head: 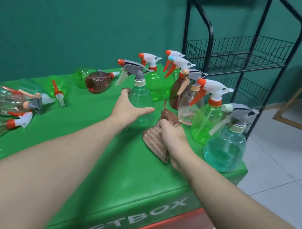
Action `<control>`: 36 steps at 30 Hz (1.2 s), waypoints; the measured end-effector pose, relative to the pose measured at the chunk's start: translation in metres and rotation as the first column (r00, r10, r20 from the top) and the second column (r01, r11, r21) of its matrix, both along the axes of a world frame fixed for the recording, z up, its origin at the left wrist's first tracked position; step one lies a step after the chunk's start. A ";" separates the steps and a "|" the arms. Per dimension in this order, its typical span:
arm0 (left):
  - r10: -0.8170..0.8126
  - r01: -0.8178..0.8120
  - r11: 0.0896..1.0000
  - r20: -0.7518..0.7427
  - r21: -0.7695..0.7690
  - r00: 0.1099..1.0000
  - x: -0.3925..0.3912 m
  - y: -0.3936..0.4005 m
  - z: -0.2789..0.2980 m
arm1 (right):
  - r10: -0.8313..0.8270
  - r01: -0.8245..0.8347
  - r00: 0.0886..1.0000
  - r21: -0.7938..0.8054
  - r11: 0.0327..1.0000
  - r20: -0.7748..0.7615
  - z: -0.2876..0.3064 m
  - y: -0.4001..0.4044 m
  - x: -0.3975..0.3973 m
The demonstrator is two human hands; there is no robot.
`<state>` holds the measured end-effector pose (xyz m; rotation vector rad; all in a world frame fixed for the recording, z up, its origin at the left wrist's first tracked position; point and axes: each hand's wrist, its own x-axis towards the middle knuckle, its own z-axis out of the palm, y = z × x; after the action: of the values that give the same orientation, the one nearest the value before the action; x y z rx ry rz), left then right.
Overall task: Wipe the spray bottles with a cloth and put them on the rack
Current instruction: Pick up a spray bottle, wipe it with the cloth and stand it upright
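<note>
Head view: an upright clear-green spray bottle [140, 101] stands mid-table, the left hand [127, 109] spread wide around its body, not yet closed. The right hand [172, 135] clutches a striped brown cloth [157, 140] just beside it. I judge wiping comes next, after a firm grasp. The bottle looks empty; the wire rack [239, 55] holds nothing; a teal bottle [226, 145] at the table's corner looks part-filled.

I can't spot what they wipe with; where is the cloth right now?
The brown striped cloth is in the right hand, low over the green table, just right of the clear bottle that the left hand is reaching around.
</note>
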<state>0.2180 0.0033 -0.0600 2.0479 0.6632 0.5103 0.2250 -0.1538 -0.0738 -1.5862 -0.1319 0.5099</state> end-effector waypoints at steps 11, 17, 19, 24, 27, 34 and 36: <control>0.034 -0.033 0.998 -0.020 0.061 0.999 0.088 0.014 -0.016 | 0.043 -0.025 0.963 -0.072 0.997 0.266 -0.010 0.011 0.039; 0.044 -0.041 0.997 -0.040 0.062 0.998 0.095 0.012 -0.028 | 0.050 -0.036 0.958 -0.055 0.998 0.282 -0.016 0.013 0.040; 0.034 -0.032 0.999 -0.053 0.044 0.998 0.095 0.011 -0.028 | 0.059 -0.042 0.955 -0.063 0.997 0.290 -0.016 0.012 0.039; 0.020 -0.019 1.000 -0.118 0.012 0.993 0.088 0.007 -0.019 | 0.082 -0.062 0.959 -0.082 0.995 0.272 -0.014 0.010 0.036; -0.001 0.002 1.000 -0.142 0.007 0.990 0.071 0.008 -0.017 | 0.082 -0.059 0.962 -0.097 0.994 0.260 -0.013 0.010 0.030; -0.038 0.060 0.994 -0.222 0.096 0.974 -0.011 0.021 -0.013 | 0.135 -0.094 0.961 -0.176 0.980 0.241 0.004 0.014 -0.007; -0.048 0.080 0.988 -0.229 0.132 0.972 -0.042 0.027 -0.008 | 0.163 -0.117 0.951 -0.182 0.976 0.264 0.011 0.019 -0.023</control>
<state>0.1760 0.0301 -0.0678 2.2752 0.7084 0.2955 0.2017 -0.1349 -0.0627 -1.8144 -0.4273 0.4134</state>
